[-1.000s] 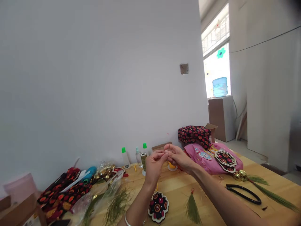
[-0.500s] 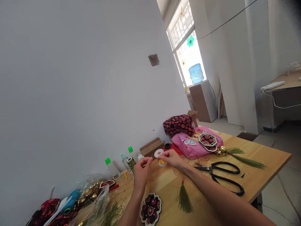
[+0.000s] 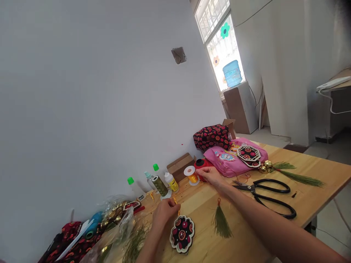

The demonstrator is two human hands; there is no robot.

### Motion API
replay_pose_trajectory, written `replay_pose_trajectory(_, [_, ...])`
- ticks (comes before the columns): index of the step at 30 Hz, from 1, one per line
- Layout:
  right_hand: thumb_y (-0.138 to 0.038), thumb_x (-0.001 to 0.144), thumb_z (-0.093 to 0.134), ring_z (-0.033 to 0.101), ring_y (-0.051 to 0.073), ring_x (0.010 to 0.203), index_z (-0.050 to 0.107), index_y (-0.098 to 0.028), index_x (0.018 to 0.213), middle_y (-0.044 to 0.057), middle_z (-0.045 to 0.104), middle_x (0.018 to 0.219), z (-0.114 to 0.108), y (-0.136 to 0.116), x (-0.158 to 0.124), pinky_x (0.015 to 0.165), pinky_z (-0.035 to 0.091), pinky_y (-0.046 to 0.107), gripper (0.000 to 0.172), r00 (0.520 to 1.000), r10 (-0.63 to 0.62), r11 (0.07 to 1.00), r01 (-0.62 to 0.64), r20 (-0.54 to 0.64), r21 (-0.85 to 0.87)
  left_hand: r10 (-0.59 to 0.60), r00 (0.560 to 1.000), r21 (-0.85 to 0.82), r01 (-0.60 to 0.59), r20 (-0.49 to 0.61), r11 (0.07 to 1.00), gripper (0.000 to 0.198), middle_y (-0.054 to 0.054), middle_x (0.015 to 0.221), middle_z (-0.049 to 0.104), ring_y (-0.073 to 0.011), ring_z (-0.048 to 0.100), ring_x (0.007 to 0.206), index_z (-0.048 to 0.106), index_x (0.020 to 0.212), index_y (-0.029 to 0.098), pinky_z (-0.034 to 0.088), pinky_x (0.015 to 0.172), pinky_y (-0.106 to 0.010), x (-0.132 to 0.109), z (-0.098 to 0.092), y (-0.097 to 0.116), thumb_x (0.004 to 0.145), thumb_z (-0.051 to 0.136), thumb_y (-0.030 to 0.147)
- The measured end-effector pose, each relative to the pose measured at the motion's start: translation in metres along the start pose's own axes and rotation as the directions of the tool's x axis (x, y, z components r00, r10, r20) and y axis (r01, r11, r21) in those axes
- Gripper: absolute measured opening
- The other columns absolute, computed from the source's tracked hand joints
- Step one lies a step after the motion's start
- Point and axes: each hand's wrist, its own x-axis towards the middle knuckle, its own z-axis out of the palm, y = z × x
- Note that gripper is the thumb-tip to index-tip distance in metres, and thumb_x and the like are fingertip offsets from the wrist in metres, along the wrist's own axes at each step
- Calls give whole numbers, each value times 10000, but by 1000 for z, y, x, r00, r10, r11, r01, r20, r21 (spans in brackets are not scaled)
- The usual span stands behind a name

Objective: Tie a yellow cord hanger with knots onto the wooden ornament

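My left hand (image 3: 165,212) is closed on the yellow cord (image 3: 176,200) at the top of a flower-shaped pendant (image 3: 182,235). The pendant has dark patterned fabric with a pale wooden rim and lies on the table. My right hand (image 3: 210,175) is held farther back with thumb and forefinger pinched; whatever is between them is too small to make out. Just beside those fingertips stands a white spool of yellow cord (image 3: 192,177). A green tassel (image 3: 221,221) with a red loop lies below my right forearm.
Black-handled scissors (image 3: 251,187) lie right of my right forearm. Behind are a pink cloth bag (image 3: 219,163) bearing an octagonal pendant (image 3: 248,154), a red thread cone (image 3: 202,166), a glue bottle (image 3: 172,182) and a green thread cone (image 3: 159,186). Plastic-wrapped golden bells (image 3: 113,215) lie left.
My hands, close together before, have moved apart. The left has come down to the pendant's cord, while the right stays pinched near the spool. The view has shifted slightly.
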Motion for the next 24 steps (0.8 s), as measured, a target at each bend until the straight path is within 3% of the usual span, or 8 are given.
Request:
replay_pose_trajectory(5, [-419,536,628,351,59,439,658,-109,572,-10,512,476,3,10,-3,426,232,197,314,999,8,995,-4,42,-95,8,992,-302,31,127,953,214,43,326,442,-71,389,341,522,361,112,275,380,-190,2,-12,-8,476,671,213])
replay_pose_trajectory(9, [-398,546,620,387,71,474,665,-117,584,-5,548,513,5,21,-2,458,261,195,287,997,29,990,-19,75,-138,-35,994,-542,86,103,836,167,10,456,559,-86,485,421,600,535,110,378,436,-184,-6,-27,-29,531,669,262])
replay_pose_trajectory(13, [-380,549,612,370,68,454,660,-109,574,-19,524,477,9,30,-4,453,254,193,277,993,66,980,-45,101,-194,-113,992,-712,116,52,693,156,-9,560,610,-98,554,507,610,649,118,453,527,-187,-12,-26,-45,532,692,179])
replay_pose_trajectory(19, [-348,567,595,305,57,430,653,-100,568,-45,443,421,11,31,-6,426,200,192,255,990,91,958,-58,105,-280,-184,983,-831,94,-10,549,131,-20,580,610,-112,595,560,562,609,117,496,591,-202,-6,-13,-50,560,672,66])
replay_pose_trajectory(22, [-339,578,584,279,53,420,650,-100,577,-51,420,414,10,31,-6,417,186,192,248,989,111,949,-76,98,-306,-177,984,-834,84,-17,545,178,-49,619,629,-136,609,577,572,712,113,501,585,-228,-2,-14,-46,568,676,92])
replay_pose_trajectory(24, [-336,578,584,274,51,419,646,-99,571,-51,416,416,9,32,-6,416,187,192,245,988,119,945,-81,101,-315,-169,983,-795,46,-72,604,319,-91,742,647,-180,623,689,560,881,119,500,641,-275,-7,-16,-43,583,671,140])
